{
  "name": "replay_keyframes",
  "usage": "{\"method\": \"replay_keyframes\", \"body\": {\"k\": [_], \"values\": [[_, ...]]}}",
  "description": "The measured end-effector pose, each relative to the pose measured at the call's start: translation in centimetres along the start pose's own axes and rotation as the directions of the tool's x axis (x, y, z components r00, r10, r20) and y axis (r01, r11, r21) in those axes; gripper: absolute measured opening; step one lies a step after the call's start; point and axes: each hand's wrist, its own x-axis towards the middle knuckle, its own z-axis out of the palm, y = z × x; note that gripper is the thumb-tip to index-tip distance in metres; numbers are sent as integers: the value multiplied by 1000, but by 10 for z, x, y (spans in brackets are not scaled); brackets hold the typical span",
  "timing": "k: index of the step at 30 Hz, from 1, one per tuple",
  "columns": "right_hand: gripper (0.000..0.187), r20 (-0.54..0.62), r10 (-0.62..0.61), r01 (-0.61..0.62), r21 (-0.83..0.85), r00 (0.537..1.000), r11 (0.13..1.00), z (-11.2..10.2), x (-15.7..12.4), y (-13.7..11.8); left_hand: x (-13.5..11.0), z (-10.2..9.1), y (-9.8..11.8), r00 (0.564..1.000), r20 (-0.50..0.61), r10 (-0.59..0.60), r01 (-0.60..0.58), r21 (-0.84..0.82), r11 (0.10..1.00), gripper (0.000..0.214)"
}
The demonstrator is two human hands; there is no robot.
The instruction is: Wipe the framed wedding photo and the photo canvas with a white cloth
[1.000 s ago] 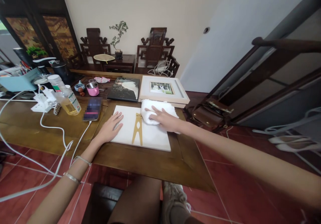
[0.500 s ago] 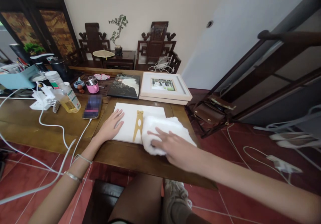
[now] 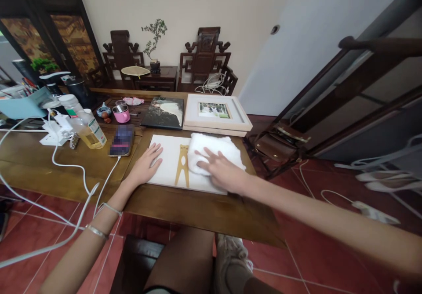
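My left hand [image 3: 148, 164] lies flat with fingers spread on the left edge of a thin white board [image 3: 169, 153] on the wooden table. My right hand [image 3: 221, 169] presses down on a bunched, fluffy white towel [image 3: 214, 147], its fingers stretched over the fabric and gripping it against the board. The towel covers most of the board's right half. A gold, cut-out figure [image 3: 182, 164] with two long legs shows at the middle of the board, just left of the towel.
Behind the board are a dark photo panel [image 3: 163, 112] and stacked framed pictures [image 3: 214, 111]. To the left stand a phone [image 3: 121, 141] on a charging cable, a pink cup [image 3: 121, 114], a bottle [image 3: 90, 131] and a power strip [image 3: 52, 133]. A brown bag [image 3: 275, 147] is beyond the table's right end.
My right hand and the towel have moved away from me, up the board. The figure's right leg and the board's front right edge now show. My left hand has stayed put.
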Motion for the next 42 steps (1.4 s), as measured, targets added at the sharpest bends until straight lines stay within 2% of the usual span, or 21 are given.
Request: {"method": "replay_keyframes", "body": {"k": [3,6,9,14,17,19,21,25,27,29,31,34,37,39,42], "values": [[69,119,-13,1,103,993,995,-15,-33,-41,0,1,-1,1000,-2,1,-1,10,1000,50],[64,183,-76,40,190,980,981,-32,-51,-58,0,2,-1,1000,3,6,-6,22,1000,49],[63,194,-40,8,162,980,987,-36,-42,-40,0,2,-1,1000,21,11,-11,28,1000,49],[62,103,-15,8,71,995,997,-25,11,18,-1,0,1,1000,29,10,-11,40,999,49],[60,49,46,-50,91,998,995,-21,36,26,0,0,0,1000,23,9,-10,35,999,50],[60,29,85,-88,107,996,990,-18,39,11,0,1,-2,1000,14,9,-10,22,1000,50],[63,44,89,-93,109,995,990,-14,32,-17,0,2,-3,1000,3,11,-11,11,1000,49],[69,104,-14,4,100,994,995,-10,2,-77,0,4,-5,1000,-10,20,-20,19,1000,49],[68,143,-92,78,102,985,992,-11,-10,-90,0,4,-5,1000,-12,21,-21,30,999,49],[66,155,-135,120,102,979,987,-13,-12,-87,1,4,-6,1000,-11,23,-23,40,999,50],[65,112,-138,127,95,984,987,-13,-4,-70,0,4,-6,1000,-6,27,-26,47,999,50],[65,22,-121,119,84,992,989,-11,24,-31,0,4,-7,1000,0,30,-30,50,998,51],[60,-10,-83,84,66,996,994,-13,56,-4,0,3,-7,999,5,33,-33,50,998,52],[60,18,-38,38,37,999,999,-15,70,-2,0,3,-7,1000,5,25,-25,52,998,52],[64,69,6,-4,-39,998,999,-16,68,-22,0,3,-8,1000,-2,12,-12,53,999,52]]}}
